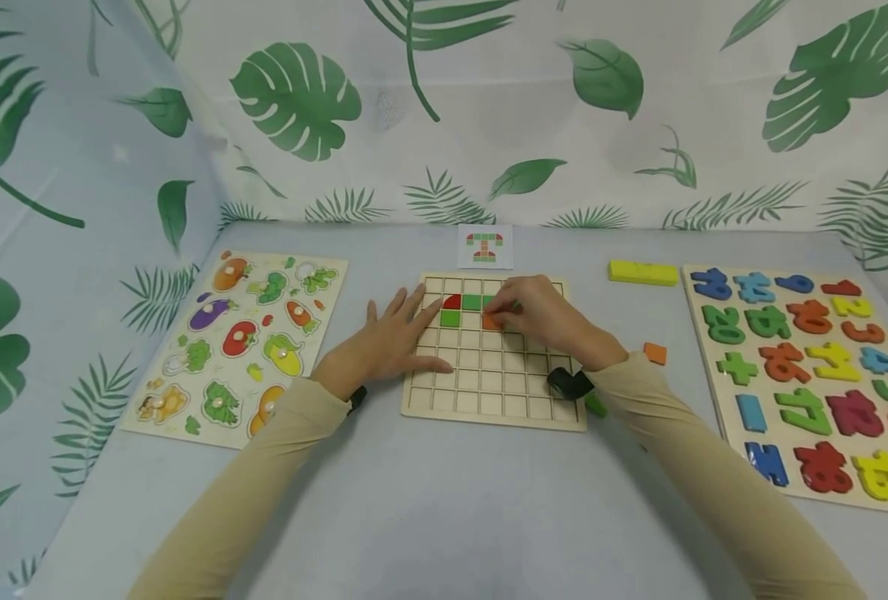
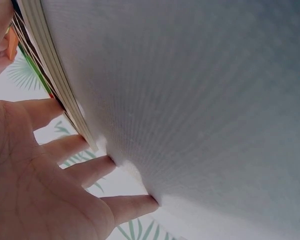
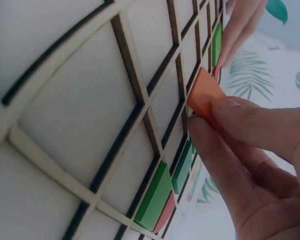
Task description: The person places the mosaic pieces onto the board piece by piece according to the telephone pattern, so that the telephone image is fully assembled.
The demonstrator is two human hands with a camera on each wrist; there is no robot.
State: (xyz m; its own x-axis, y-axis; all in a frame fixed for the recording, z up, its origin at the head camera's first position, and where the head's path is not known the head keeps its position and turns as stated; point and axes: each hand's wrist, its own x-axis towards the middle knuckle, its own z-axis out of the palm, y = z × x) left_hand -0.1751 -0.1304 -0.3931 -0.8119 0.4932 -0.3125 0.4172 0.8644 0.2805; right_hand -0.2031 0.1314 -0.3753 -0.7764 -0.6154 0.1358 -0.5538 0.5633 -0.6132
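Observation:
My right hand pinches an orange square tile between thumb and fingers, over the upper part of the wooden grid board. In the right wrist view the tile is tilted at the grid bars. A red rounded tile and a green square sit in one row, with another green square under the red one. More green and red pieces show at the other end of that row. My left hand lies spread at the board's left edge, its fingertips on the edge and the table.
A pattern card lies behind the board. To the right are a yellow block, a loose orange tile, a green piece partly under my forearm and a number puzzle. A vegetable puzzle lies left.

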